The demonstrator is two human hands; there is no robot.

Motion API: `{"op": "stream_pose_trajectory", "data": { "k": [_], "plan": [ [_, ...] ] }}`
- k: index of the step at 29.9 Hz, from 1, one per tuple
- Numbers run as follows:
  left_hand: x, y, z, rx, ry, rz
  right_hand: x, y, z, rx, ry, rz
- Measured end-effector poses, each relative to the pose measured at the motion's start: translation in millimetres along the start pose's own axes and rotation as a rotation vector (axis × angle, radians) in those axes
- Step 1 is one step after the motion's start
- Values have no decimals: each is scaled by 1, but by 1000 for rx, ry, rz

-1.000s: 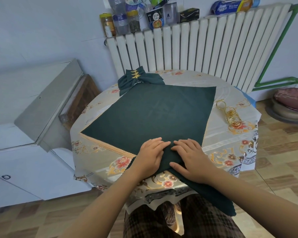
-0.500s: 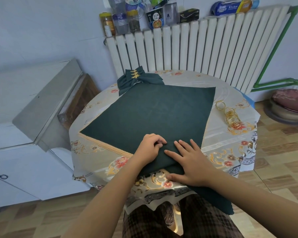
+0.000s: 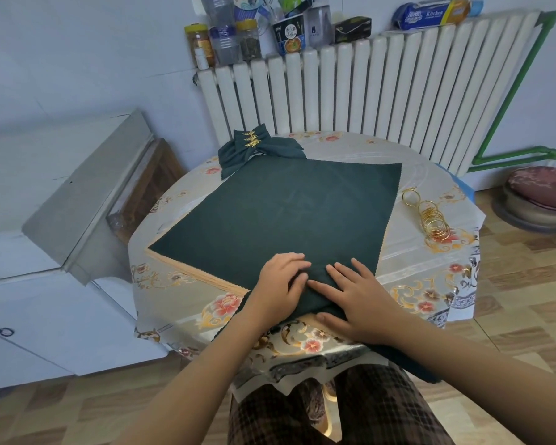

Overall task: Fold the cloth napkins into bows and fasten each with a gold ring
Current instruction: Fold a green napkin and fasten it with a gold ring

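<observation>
A dark green cloth napkin (image 3: 286, 213) lies spread flat across the round table, its near corner folded up toward me. My left hand (image 3: 281, 285) grips that folded near edge with curled fingers. Beside it, my right hand (image 3: 355, 298) lies flat with spread fingers and presses the fold down. A finished green napkin bow (image 3: 257, 150) with a gold leaf ring sits at the far left of the table. A row of gold rings (image 3: 429, 218) lies on the right side of the table.
The table carries a floral tablecloth (image 3: 180, 290). A white radiator (image 3: 366, 91) stands behind it, with bottles and packets on top. A white cabinet (image 3: 45, 220) stands at the left. A cushioned stool (image 3: 540, 194) sits on the floor at the right.
Both hands have slid slightly up the napkin. My left fingers curled round the folded edge, and my right fingers spread out flat on the fold.
</observation>
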State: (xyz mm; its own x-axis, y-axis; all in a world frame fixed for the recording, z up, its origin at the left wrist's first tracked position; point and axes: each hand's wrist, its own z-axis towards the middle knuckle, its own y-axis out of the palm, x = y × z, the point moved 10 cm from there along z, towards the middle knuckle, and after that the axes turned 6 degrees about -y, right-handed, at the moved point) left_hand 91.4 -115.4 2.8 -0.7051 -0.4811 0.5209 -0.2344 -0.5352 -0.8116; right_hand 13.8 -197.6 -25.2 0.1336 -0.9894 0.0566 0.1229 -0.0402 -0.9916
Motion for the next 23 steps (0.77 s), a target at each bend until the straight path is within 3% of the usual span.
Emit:
{"op": "stream_pose_trajectory", "data": {
  "k": [3, 5, 12, 16, 23],
  "plan": [
    [11, 27, -23, -293, 122, 147, 2, -3, 0, 28, -11, 23],
    [10, 34, -30, -357, 154, 247, 1, -7, 2, 54, -47, 8],
    [11, 22, -14, -281, 167, 302, 0, -28, 11, 137, -228, -18],
    [9, 23, -2, -310, 166, 358, 14, -17, 15, -27, -201, 146],
    [-1, 30, 0, -405, 116, 481, 15, -20, 2, 220, -313, 107]
  ]
}}
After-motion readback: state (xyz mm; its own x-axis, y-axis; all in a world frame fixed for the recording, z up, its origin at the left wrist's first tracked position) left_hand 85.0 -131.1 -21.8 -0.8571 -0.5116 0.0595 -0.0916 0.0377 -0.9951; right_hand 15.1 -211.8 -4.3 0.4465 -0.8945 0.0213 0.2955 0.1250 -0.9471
